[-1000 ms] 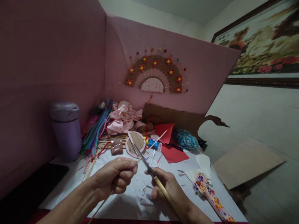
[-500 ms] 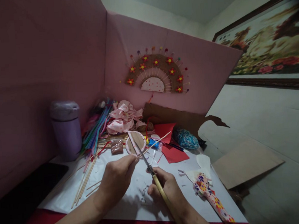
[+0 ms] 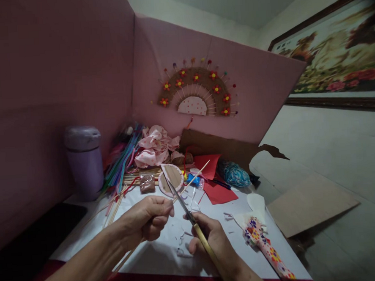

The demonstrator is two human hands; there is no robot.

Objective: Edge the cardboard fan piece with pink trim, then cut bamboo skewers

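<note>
- The right hand [image 3: 209, 239], lower centre of the frame, is curled around the yellow handle of the scissors [image 3: 184, 207], whose blades point up and leftward.
- The left hand [image 3: 154, 216], just left of centre and low, pinches a thin wooden stick [image 3: 196, 177]; the stick crosses the blades near the fingertips, its far end reaching up and rightward.
- Small scraps [image 3: 181, 238] lie on the white-covered tabletop [image 3: 159, 259], lower centre; a flower-patterned piece [image 3: 258, 238] lies at lower right.
- Beyond the blades, mid-frame, are a round cardboard piece [image 3: 175, 175] with a pale edge, and red paper [image 3: 221, 193] to its right.
- Farther back, a purple container [image 3: 87, 170] stands at left, and crumpled pink fabric [image 3: 154, 146] sits left of centre.
- A flowered half-ring [image 3: 188, 77] is on the pink panel [image 3: 253, 81], upper centre.
</note>
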